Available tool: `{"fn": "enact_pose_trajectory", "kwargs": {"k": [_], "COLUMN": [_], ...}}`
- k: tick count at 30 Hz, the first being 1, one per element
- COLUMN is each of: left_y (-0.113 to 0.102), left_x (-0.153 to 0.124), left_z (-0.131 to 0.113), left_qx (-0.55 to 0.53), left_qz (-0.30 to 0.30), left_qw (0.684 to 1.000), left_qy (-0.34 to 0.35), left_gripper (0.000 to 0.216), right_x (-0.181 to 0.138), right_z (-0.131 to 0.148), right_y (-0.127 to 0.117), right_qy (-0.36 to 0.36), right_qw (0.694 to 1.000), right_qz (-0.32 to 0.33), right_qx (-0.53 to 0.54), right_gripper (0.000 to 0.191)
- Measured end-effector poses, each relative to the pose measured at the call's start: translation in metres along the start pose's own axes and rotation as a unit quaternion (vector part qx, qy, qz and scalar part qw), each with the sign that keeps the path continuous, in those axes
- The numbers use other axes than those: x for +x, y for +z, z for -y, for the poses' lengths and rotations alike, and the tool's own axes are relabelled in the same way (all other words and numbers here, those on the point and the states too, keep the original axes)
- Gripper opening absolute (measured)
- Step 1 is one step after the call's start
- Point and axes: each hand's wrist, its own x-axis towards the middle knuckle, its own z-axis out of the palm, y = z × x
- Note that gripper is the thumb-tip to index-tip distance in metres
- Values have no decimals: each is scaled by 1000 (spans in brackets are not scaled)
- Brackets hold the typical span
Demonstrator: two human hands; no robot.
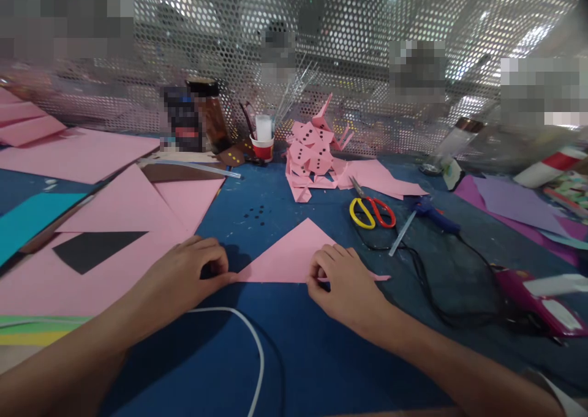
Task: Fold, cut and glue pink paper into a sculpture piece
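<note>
A sheet of pink paper (285, 255), folded into a triangle with its peak pointing away from me, lies flat on the blue table. At its left corner, my left hand (193, 273) has the thumb tip on the paper, with the other fingers curled. My right hand (342, 279) is closed over the right half, fingertips and thumb together at the lower folded edge. A narrow pink tip sticks out to the right beyond that hand. Part of the paper is hidden under my right fingers.
Scissors (371, 212) with yellow and red handles lie beyond my right hand, near a blue glue gun (436, 216) and its cord. Pink origami pieces (310, 150) are heaped at the back. Pink sheets (114, 206) cover the left. A white cable (257, 337) curves in front.
</note>
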Motion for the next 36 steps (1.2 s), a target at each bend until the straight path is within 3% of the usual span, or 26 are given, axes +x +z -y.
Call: {"fn": "enact_pose_trajectory", "kwargs": {"k": [5,10,15,19,23,28,32,36], "left_y": [-3,-5,-11,3,28,48,49,47], "left_x": [1,-2,-4,1,12,22,21,19], "left_z": [4,10,-16,-52,-72,-74,-70,-65], "left_qx": [5,-19,-15,-50,-48,-6,28,37], "left_qz": [22,27,-21,15,43,14,5,-16], "left_qw": [1000,999,998,989,984,979,963,955], "left_qy": [-11,-7,55,139,166,203,269,293], "left_gripper": [44,18,15,24,19,16,25,27], "right_x": [0,1,0,0,0,0,0,-1], "right_z": [-1,-1,-1,0,0,1,2,1], "right_y": [1,1,0,0,1,2,2,-1], "right_qy": [-5,-6,-5,-3,-2,3,3,9], "right_qw": [1000,1000,1000,1000,1000,1000,1000,1000], "right_qz": [-3,-4,2,-7,-7,-9,-9,-2], "right_qx": [-4,-2,3,-3,-3,-6,-7,-8], "right_gripper": [11,11,11,10,9,9,10,9]}}
